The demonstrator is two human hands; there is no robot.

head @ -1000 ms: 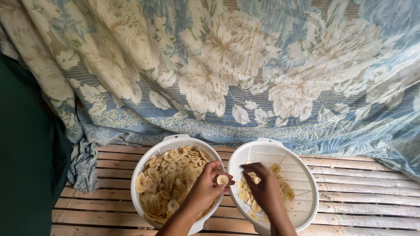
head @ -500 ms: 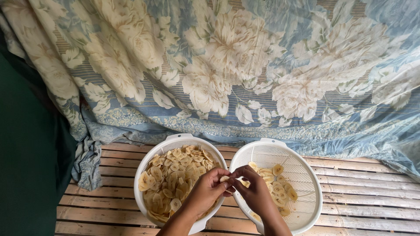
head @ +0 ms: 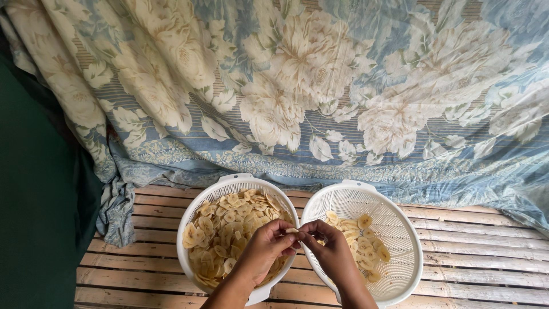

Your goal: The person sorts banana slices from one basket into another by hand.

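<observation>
Two white plastic strainer bowls sit side by side on a slatted wooden platform. The left bowl is heaped with pale yellow banana slices. The right bowl holds a thinner layer of slices. My left hand and my right hand meet over the gap between the two rims. Their fingertips pinch a single banana slice together.
A blue cloth with large cream flowers hangs behind the bowls and bunches on the platform at the left. A dark green surface fills the left edge. Bare wooden slats lie to the right of the bowls.
My right hand has come out of the right bowl and moved left to meet my left hand. Both hands now pinch one slice between the bowls. The view has tilted slightly.
</observation>
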